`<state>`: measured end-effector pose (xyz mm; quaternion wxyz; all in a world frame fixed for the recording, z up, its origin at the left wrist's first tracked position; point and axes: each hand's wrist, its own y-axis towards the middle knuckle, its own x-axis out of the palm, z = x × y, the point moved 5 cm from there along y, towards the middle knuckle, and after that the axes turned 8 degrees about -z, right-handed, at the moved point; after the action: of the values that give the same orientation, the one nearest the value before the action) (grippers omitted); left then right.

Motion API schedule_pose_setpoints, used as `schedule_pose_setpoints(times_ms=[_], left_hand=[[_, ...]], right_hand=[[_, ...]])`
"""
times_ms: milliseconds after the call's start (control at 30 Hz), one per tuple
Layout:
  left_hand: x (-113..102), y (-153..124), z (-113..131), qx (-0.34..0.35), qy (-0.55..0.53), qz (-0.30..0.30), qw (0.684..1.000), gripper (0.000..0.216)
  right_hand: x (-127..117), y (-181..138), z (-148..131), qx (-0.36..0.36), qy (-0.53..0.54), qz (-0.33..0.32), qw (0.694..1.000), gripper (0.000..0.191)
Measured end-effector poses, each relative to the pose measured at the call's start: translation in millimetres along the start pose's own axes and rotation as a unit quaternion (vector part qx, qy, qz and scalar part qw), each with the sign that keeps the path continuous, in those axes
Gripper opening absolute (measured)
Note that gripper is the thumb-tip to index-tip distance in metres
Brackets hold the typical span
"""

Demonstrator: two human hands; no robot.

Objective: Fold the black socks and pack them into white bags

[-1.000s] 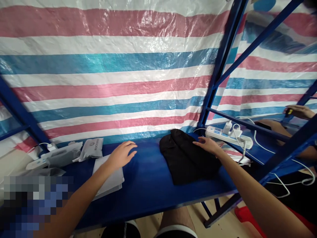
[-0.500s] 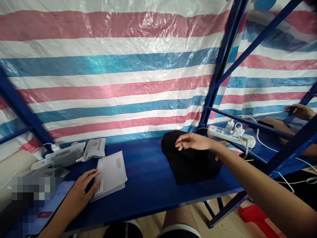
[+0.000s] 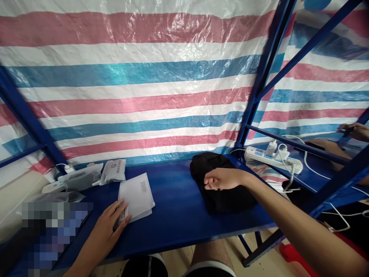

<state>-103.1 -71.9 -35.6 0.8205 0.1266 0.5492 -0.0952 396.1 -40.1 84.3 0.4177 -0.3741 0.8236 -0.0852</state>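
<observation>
A white paper-like folder in a clear zip sleeve [image 3: 137, 196] lies on the blue tabletop [image 3: 173, 192]. My left hand [image 3: 111, 223] rests over its lower left edge, fingers and thumb apart and touching it. To the right is a crumpled black cloth item [image 3: 211, 202], its exact kind unclear. Just over that black cloth, my right hand [image 3: 223, 179] has its fingers curled in, with nothing visible in them. Whether it touches the cloth I cannot tell.
A grey-white packet [image 3: 113, 171] and a bagged grey item [image 3: 83, 179] lie at the back left, beside a pixelated patch. A white power strip [image 3: 272, 159] with plugs and cables sits right, behind blue frame bars [image 3: 259, 84]. Another person's hand [image 3: 356, 131] shows far right.
My right hand has lowered slightly, and its loosely stretched fingers have curled in. My left hand stays at the sleeve's edge. The whole view has shifted a little.
</observation>
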Motion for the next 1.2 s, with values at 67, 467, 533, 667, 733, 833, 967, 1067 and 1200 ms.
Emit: schedule_pose_setpoints(times_ms=[67,467,533,667,733,833,967,1067,1200], left_hand=[[-2,6,10,0.005,-0.01,-0.007,1.0,0.058],[-84,89,-24,-0.064,0.122,0.232,0.963,0.06],[-89,108,-36,-0.119,0.158,0.209,0.958,0.067],[-78,150,-37,-0.085,0.166,0.138,0.973,0.056],[-71,169,-28,-0.023,0.155,0.138,0.978,0.046],[-64,190,-20,0.02,0.11,0.141,0.984,0.04],[-58,200,-10,0.05,0.011,0.126,0.991,0.038],[-56,198,6,0.1,-0.038,0.116,0.987,0.036],[-52,191,31,0.185,-0.064,0.1,0.975,0.035]], right_hand=[[-5,20,-18,-0.067,0.015,0.038,0.997,0.035],[58,183,-95,-0.266,-0.098,0.208,0.936,0.051],[71,190,-100,-0.288,-0.125,0.215,0.925,0.055],[96,194,-105,-0.29,-0.171,0.196,0.921,0.052],[103,193,-106,-0.29,-0.19,0.202,0.916,0.056],[108,190,-108,-0.295,-0.205,0.212,0.909,0.061],[110,188,-109,-0.297,-0.224,0.219,0.902,0.064],[113,187,-111,-0.304,-0.245,0.216,0.895,0.065],[109,181,-117,-0.323,-0.232,0.248,0.883,0.058]])
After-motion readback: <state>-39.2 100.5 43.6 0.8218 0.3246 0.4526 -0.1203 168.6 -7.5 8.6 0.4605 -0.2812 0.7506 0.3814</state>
